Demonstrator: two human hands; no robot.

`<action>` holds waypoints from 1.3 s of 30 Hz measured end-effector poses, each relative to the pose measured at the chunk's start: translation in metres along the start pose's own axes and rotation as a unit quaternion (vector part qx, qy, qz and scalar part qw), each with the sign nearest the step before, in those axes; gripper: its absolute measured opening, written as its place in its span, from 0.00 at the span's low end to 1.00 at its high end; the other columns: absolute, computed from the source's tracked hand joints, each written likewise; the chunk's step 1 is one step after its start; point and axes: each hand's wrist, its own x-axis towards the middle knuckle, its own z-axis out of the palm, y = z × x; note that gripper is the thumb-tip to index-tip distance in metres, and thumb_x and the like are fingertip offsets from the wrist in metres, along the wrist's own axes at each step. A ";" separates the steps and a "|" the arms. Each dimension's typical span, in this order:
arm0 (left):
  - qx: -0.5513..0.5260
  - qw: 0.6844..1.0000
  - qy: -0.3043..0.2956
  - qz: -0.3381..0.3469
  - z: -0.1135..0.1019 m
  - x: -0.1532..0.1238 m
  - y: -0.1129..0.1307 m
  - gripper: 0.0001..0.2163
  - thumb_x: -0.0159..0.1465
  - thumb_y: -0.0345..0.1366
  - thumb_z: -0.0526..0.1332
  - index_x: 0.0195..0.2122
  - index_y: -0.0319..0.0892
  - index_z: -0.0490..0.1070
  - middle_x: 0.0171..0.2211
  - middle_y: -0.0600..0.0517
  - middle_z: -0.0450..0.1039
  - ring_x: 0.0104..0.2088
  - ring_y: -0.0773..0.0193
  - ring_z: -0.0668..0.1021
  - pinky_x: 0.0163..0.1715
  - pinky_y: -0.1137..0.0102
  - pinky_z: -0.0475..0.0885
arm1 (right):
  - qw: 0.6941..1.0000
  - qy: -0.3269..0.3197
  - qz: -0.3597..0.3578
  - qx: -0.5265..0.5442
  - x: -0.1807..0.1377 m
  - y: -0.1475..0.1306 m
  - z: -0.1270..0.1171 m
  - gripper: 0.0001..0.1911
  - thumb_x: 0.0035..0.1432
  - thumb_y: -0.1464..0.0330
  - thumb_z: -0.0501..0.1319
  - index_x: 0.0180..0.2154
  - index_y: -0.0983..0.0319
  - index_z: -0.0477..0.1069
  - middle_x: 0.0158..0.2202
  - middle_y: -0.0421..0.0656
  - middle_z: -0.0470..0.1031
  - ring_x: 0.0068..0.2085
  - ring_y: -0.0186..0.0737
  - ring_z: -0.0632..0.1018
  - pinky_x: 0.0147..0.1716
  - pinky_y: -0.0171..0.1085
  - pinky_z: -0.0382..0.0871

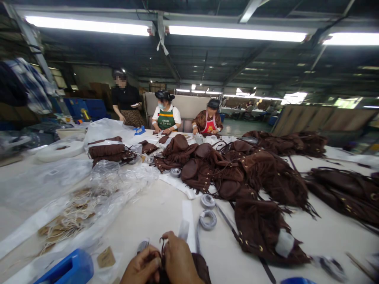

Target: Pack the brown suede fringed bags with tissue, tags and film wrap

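At the bottom middle my left hand [142, 265] and my right hand [181, 258] are close together. Both are closed on a thin dark brown cord [162, 245], whose curled end sticks up between them. Under and beside my right hand lies a dark brown piece [201, 268], probably part of a bag, cut off by the lower edge. To the right lies a fringed brown bag [260, 228] with gold eyelets. Coils of wrapped grey strap [208, 219] rest on the table just beyond my right hand.
Several brown fringed bags [219, 165] are heaped mid-table. Clear plastic bags [106, 177] and brown tags with strings [68, 221] spread on the left. A blue tape dispenser [69, 268] stands at lower left. Two people sit and one stands across the table [166, 205].
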 end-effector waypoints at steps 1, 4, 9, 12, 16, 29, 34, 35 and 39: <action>-0.016 1.000 0.022 -0.004 0.000 0.000 -0.001 0.24 0.51 0.60 0.68 0.33 0.43 0.71 0.19 0.56 0.70 0.19 0.69 0.67 0.21 0.74 0.58 | 0.998 -0.024 -0.016 0.048 -0.004 0.001 -0.003 0.21 0.58 0.79 0.51 0.51 0.63 0.72 0.35 0.46 0.80 0.32 0.39 0.80 0.32 0.33 0.68; -0.062 0.996 0.055 0.027 0.000 -0.002 0.002 0.26 0.46 0.56 0.73 0.37 0.42 0.73 0.24 0.53 0.75 0.23 0.66 0.73 0.25 0.72 0.65 | 0.971 -0.139 -0.020 0.193 -0.014 0.002 -0.013 0.24 0.59 0.73 0.54 0.58 0.59 0.67 0.35 0.41 0.79 0.27 0.35 0.78 0.25 0.30 0.66; -0.070 0.990 0.114 0.036 -0.003 -0.008 0.017 0.26 0.45 0.52 0.74 0.41 0.42 0.75 0.29 0.51 0.77 0.26 0.62 0.77 0.26 0.69 0.71 | 0.973 -0.137 -0.022 0.185 -0.017 0.003 -0.016 0.22 0.52 0.73 0.61 0.50 0.58 0.74 0.29 0.38 0.76 0.29 0.35 0.76 0.27 0.29 0.63; -0.063 0.987 0.141 0.037 -0.004 -0.010 0.024 0.26 0.48 0.54 0.72 0.42 0.41 0.75 0.29 0.50 0.77 0.27 0.61 0.78 0.26 0.68 0.72 | 0.973 -0.113 0.018 0.200 -0.015 -0.001 -0.011 0.09 0.53 0.73 0.59 0.37 0.62 0.74 0.24 0.37 0.73 0.24 0.33 0.73 0.23 0.29 0.60; -0.058 0.987 0.144 0.042 -0.007 -0.011 0.028 0.24 0.50 0.54 0.71 0.40 0.40 0.75 0.27 0.49 0.76 0.25 0.62 0.77 0.25 0.69 0.70 | 0.951 -0.134 0.065 0.269 -0.012 -0.002 -0.004 0.05 0.57 0.73 0.56 0.34 0.63 0.71 0.21 0.36 0.71 0.19 0.30 0.69 0.20 0.28 0.58; -0.174 0.969 0.170 0.045 -0.014 -0.011 0.024 0.25 0.42 0.39 0.78 0.41 0.39 0.78 0.33 0.48 0.79 0.32 0.62 0.80 0.32 0.70 0.75 | 0.986 -0.129 -0.028 0.101 -0.016 -0.006 -0.010 0.08 0.54 0.71 0.62 0.35 0.57 0.78 0.36 0.40 0.81 0.40 0.40 0.79 0.37 0.33 0.63; -0.211 0.949 0.230 0.055 -0.022 -0.011 0.023 0.25 0.40 0.37 0.79 0.40 0.37 0.78 0.34 0.47 0.81 0.34 0.62 0.82 0.35 0.72 0.78 | 0.991 -0.078 -0.013 0.105 -0.014 -0.002 -0.008 0.05 0.57 0.71 0.60 0.33 0.60 0.75 0.33 0.40 0.79 0.37 0.39 0.77 0.35 0.32 0.62; -0.210 0.946 0.241 0.056 -0.024 -0.012 0.022 0.24 0.40 0.37 0.79 0.39 0.37 0.78 0.34 0.46 0.81 0.34 0.61 0.82 0.35 0.72 0.78 | 0.991 -0.072 -0.012 0.110 -0.014 -0.002 -0.009 0.05 0.57 0.71 0.59 0.33 0.60 0.74 0.33 0.40 0.79 0.37 0.38 0.77 0.34 0.32 0.62; -0.195 0.942 0.266 0.060 -0.024 -0.018 0.022 0.24 0.41 0.37 0.78 0.39 0.37 0.77 0.33 0.47 0.81 0.34 0.60 0.82 0.36 0.71 0.79 | 0.990 -0.078 -0.011 0.120 -0.014 0.001 -0.010 0.05 0.58 0.72 0.59 0.33 0.61 0.74 0.31 0.39 0.78 0.36 0.38 0.77 0.34 0.32 0.63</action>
